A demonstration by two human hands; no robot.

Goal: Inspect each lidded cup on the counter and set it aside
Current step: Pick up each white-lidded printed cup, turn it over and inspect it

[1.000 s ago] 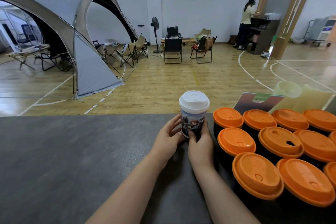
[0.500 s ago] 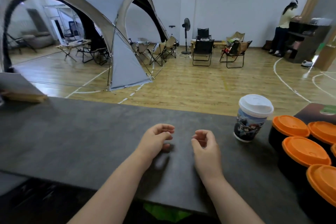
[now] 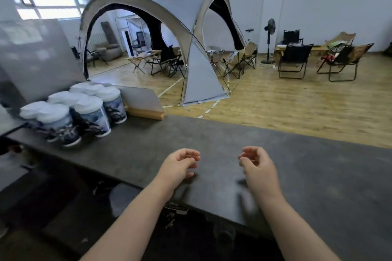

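A person stands at a dark counter (image 3: 318,176) in a hall with a grey dome tent (image 3: 169,17) behind, both hands empty. The left hand (image 3: 180,164) and right hand (image 3: 257,165) hover just over the counter near its front edge, apart from each other, fingers loosely curled around nothing. A tight cluster of white-lidded printed cups (image 3: 84,112) stands at the counter's far left end, beside a grey board on a wooden stand (image 3: 144,104), well apart from the left hand and beyond its reach as it lies. No cup is under inspection; whether this cluster is finished or waiting cannot be told, though its neat grouping suggests one sorted batch.
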